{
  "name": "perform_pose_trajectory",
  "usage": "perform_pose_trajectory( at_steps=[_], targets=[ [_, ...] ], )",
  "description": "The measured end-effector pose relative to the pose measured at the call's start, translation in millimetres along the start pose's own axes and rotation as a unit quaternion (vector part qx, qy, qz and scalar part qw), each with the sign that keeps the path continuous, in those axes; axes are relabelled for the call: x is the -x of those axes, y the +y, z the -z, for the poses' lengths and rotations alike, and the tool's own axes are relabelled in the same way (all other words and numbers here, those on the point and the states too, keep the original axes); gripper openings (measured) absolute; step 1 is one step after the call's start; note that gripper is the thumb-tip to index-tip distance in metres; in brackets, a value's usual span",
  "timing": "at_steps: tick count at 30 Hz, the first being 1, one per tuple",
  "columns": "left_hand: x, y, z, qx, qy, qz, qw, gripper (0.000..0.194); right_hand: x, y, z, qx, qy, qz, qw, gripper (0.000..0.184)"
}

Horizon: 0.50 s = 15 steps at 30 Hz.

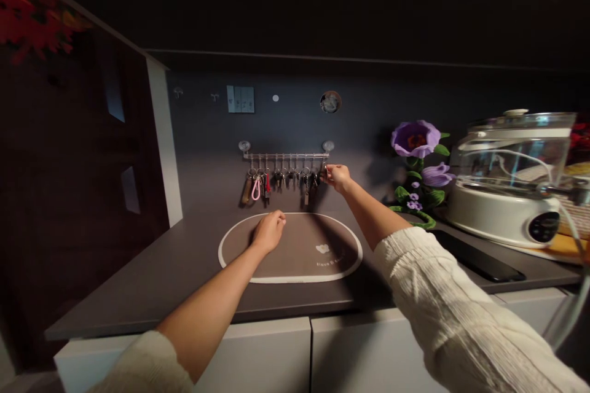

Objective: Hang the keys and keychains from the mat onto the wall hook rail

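A clear key rack (pixel 288 156) hangs on the dark back wall, held by two suction cups, with several bunches of keys (pixel 291 179) on its hooks. Toward the left end a pink loop strap (pixel 256 188) and a brown key fob (pixel 247 190) dangle. At the rack's right end, my right hand (pixel 338 177) pinches keys on a small ring, partly hidden by the fingers. My left hand (pixel 270 231) rests on the brown oval mat (pixel 295 258) with its fingers curled in; nothing shows in it.
To the right stand a purple fabric flower (pixel 416 139) and a white appliance with a clear top (pixel 502 209). A black phone (pixel 479 256) lies on the counter before them. An overhead shelf (pixel 295 12) spans the top, and a dark door (pixel 78 196) is at left.
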<state>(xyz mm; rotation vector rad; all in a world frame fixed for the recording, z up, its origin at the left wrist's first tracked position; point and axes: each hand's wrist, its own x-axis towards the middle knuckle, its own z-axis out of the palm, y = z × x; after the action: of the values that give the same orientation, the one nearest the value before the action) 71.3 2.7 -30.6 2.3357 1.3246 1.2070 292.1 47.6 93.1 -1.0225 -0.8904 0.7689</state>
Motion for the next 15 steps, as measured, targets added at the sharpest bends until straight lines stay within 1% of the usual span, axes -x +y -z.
perform_pose_trajectory(
  at_steps=[7, 12, 15],
  targets=[
    [0, 0, -0.2, 0.005, 0.002, 0.011, 1.000, 0.014, 0, 12, 4, 0.004, 0.010, -0.014, 1.000, 0.008],
    [0, 0, 0.3, 0.000, 0.004, 0.014, 1.000, 0.014, 5, 15, 5, 0.024, 0.006, -0.007, 1.000, 0.012],
    [-1, -1, 0.2, -0.001, 0.011, 0.016, 1.000, 0.014, 6, 16, 6, 0.051, 0.017, 0.004, 0.999, 0.015]
  ],
)
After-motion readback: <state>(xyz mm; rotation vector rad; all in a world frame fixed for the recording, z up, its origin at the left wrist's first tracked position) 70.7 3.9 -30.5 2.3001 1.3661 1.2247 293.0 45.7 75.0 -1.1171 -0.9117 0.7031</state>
